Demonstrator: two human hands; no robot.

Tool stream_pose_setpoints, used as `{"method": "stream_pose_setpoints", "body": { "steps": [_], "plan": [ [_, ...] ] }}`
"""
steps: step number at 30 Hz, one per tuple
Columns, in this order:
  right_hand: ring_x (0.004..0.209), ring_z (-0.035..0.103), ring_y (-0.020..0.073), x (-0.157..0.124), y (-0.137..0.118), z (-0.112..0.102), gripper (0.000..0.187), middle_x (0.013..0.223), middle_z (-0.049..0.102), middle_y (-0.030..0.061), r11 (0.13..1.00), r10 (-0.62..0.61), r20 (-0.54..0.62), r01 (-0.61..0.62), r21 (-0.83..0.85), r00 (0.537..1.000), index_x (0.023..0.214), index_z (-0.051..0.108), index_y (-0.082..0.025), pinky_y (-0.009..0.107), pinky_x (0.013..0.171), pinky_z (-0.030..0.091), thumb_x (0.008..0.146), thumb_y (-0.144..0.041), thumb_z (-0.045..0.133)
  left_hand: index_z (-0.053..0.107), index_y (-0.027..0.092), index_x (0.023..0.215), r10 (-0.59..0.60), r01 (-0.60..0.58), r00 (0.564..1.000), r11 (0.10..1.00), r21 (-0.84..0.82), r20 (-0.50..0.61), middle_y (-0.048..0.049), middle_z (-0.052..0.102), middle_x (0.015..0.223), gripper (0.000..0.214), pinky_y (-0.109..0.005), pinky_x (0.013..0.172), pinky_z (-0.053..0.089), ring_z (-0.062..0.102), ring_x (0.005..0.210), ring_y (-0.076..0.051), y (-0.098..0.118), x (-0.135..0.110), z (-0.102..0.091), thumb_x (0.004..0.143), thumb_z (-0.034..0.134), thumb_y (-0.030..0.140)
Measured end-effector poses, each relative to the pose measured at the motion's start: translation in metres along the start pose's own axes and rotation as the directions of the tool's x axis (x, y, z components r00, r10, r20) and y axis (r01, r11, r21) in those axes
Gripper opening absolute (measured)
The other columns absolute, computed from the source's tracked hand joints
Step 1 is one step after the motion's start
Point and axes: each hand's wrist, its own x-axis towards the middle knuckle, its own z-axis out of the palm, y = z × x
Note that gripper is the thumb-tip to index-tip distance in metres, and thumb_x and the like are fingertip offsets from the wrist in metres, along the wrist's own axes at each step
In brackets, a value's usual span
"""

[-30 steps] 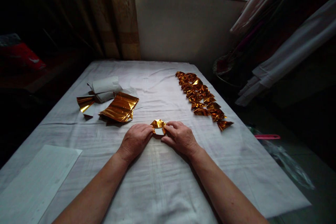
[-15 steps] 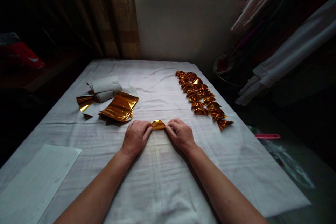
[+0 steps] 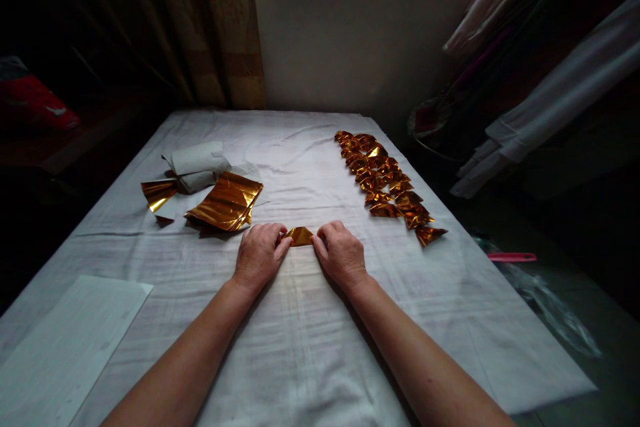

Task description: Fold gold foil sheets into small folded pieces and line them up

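A small folded piece of gold foil paper [image 3: 300, 236] lies on the cloth between my hands, its top edge narrower than its base. My left hand [image 3: 261, 252] pinches its left end between thumb and fingers. On the right end, my right hand [image 3: 341, 252] is closed in the same way, the fingertips partly hidden behind the thumb. Just beyond my left hand is a stack of gold foil sheets [image 3: 227, 201]. To the right, rows of folded gold foil pieces [image 3: 377, 177] run along the cloth.
White cloth [image 3: 300, 333] covers the table. Crumpled pale paper [image 3: 197, 163] and a loose gold foil scrap [image 3: 160, 193] lie at the left. A white sheet [image 3: 75, 347] rests near front left. Clothes [image 3: 550, 100] hang at right, above a pink handle [image 3: 513, 257] and clear plastic [image 3: 555, 310].
The foil piece between my hands has gone from a flatter strip with a raised flap to a slanted-sided shape. Both hands stay at its ends, and the view has shifted slightly.
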Motion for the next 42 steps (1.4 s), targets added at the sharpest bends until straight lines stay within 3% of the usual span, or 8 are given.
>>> {"method": "stream_pose_setpoints", "body": {
  "steps": [9,13,17,23,28,31,35,42],
  "plan": [
    [0.088,0.062,0.0193,0.0,0.0,0.001,0.023,0.105,0.067,0.0071,0.999,-0.016,-0.003,0.015,-0.041,1.0,0.106,0.066,-0.022,0.028,0.072,0.042,0.098,-0.026,0.045,0.07,0.026,0.095,0.022,-0.022,1.0,1.0,-0.01,-0.006,-0.0024,0.068,0.089,0.012,-0.035,0.081,0.04,0.06,0.089,-0.023,0.001,-0.002,0.001,0.09,0.06,0.03],
    [0.12,0.054,0.0241,-0.004,-0.002,0.003,0.035,0.132,0.062,0.0098,0.973,-0.231,-0.046,0.23,-0.024,0.972,0.128,0.06,-0.02,0.036,0.099,0.038,0.099,-0.026,0.042,0.07,0.025,0.095,0.032,-0.032,0.999,0.999,-0.01,-0.013,-0.0031,0.068,0.091,0.012,-0.035,0.082,0.04,0.06,0.09,-0.022,0.0,-0.002,0.003,0.09,0.06,0.03],
    [0.143,0.031,0.0264,-0.009,-0.007,0.007,0.049,0.152,0.045,0.0074,0.913,-0.406,0.102,0.408,-0.008,0.908,0.144,0.046,-0.02,0.047,0.118,0.018,0.099,-0.039,0.042,0.069,0.025,0.094,0.037,-0.037,0.999,0.999,-0.009,-0.023,-0.0031,0.069,0.092,0.012,-0.036,0.082,0.04,0.06,0.09,-0.022,-0.001,-0.003,0.004,0.091,0.059,0.03],
    [0.148,0.022,0.0261,-0.011,0.002,0.004,0.062,0.159,0.029,0.0079,0.922,-0.37,0.273,0.387,-0.008,0.888,0.153,0.031,-0.021,0.052,0.12,0.011,0.099,-0.051,0.037,0.069,0.024,0.094,0.034,-0.035,0.999,0.999,-0.017,-0.027,-0.0035,0.069,0.092,0.013,-0.036,0.082,0.04,0.06,0.091,-0.023,-0.001,-0.003,0.004,0.092,0.057,0.029],
    [0.149,0.02,0.0268,-0.012,0.013,-0.003,0.061,0.159,0.027,0.0083,0.946,-0.292,0.296,0.32,-0.049,0.909,0.153,0.031,-0.021,0.055,0.119,0.011,0.1,-0.05,0.036,0.07,0.024,0.098,0.031,-0.03,0.999,0.999,0.017,-0.01,-0.0054,0.069,0.095,0.016,-0.038,0.083,0.043,0.06,0.092,-0.024,0.0,-0.005,0.003,0.093,0.055,0.028],
    [0.149,0.021,0.0273,-0.014,0.012,-0.005,0.061,0.16,0.027,0.0074,0.951,-0.278,0.294,0.306,-0.053,0.915,0.153,0.031,-0.021,0.055,0.119,0.014,0.099,-0.05,0.037,0.07,0.023,0.107,0.103,-0.102,0.995,0.993,0.056,-0.013,-0.0086,0.069,0.115,0.023,-0.042,0.094,0.042,0.059,0.108,-0.026,0.002,-0.008,0.002,0.095,0.051,0.028],
    [0.148,0.022,0.0277,-0.014,0.011,-0.004,0.062,0.159,0.028,0.0078,0.948,-0.285,0.284,0.312,-0.055,0.916,0.153,0.031,-0.023,0.056,0.118,0.017,0.099,-0.052,0.037,0.054,0.028,0.137,0.32,-0.326,0.942,0.944,0.048,0.105,-0.0062,0.057,0.142,0.041,-0.057,0.115,0.02,0.041,0.138,-0.03,0.004,-0.013,0.005,0.098,0.044,0.037],
    [0.149,0.021,0.0279,-0.013,0.013,-0.003,0.063,0.159,0.027,0.0079,0.949,-0.289,0.285,0.313,-0.044,0.914,0.153,0.031,-0.023,0.055,0.118,0.015,0.098,-0.054,0.038,0.04,0.027,0.148,0.306,-0.333,0.927,0.938,0.097,0.218,-0.0058,0.047,0.15,0.051,-0.059,0.118,0.01,0.033,0.144,-0.03,-0.015,-0.025,-0.001,0.099,0.039,0.043]
  ]
}}
